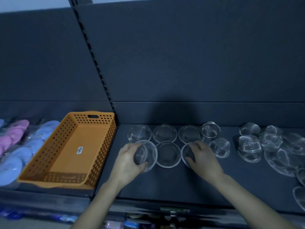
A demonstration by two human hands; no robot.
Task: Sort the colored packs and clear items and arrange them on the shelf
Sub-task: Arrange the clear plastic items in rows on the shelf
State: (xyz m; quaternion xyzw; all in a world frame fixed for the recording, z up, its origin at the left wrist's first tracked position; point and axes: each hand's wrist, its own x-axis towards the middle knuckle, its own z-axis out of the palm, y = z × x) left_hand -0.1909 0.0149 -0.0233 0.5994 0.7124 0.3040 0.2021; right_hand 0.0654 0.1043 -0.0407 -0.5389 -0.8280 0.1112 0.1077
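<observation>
On the dark shelf (173, 184) several clear round dishes lie in two rows. My left hand (127, 160) grips a clear mesh-patterned cup (141, 155) tilted over the front-left dish (151, 152). My right hand (202, 157) holds the rim of the front-right dish (185, 150) with thumb and curled fingers. Between them lies another clear dish (168, 154). A clear cup (211, 129) stands upright at the back, and another cup (220, 147) lies tilted just right of my right hand. Pink packs (11, 138) and blue packs (28, 146) lie at far left.
An empty orange perforated basket (69, 151) sits left of the dishes, beyond a shelf upright (99, 70). A loose pile of clear cups and plates (272, 146) fills the shelf's right side. More coloured packs show on a lower level (115, 224).
</observation>
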